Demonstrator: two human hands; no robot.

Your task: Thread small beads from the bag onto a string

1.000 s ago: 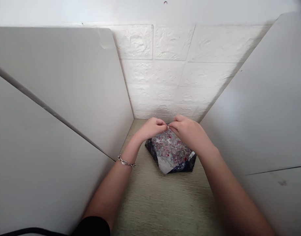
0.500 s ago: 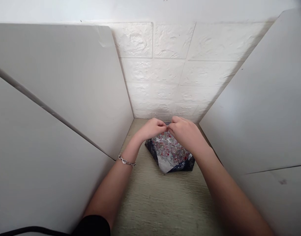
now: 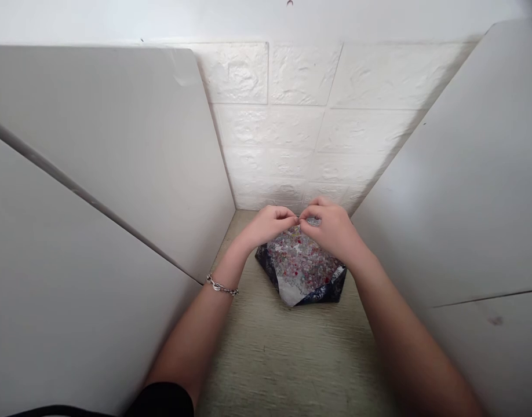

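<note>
My left hand pinches at the far side of a pile of small beads, pink, red, clear and pale green. Thumb and forefinger of my right hand are pinched too, their tips meeting those of the left. Whatever sits between the fingertips is too small to make out. Under the beads is a whitish sheet, one corner of it pointing towards me. Beneath that, a dark blue patterned wrap or bag shows at both sides. A silver chain bracelet circles my left wrist.
The beads rest on a greenish, wood-grained tabletop. White panels rise on the left and the right. Behind stands a white brick-patterned wall. A black cable or strap crosses the bottom left corner.
My right hand has shifted slightly up and right, and its thumb and forefinger now form a clearer loop. My left hand has barely moved. The bead pile looks the same.
</note>
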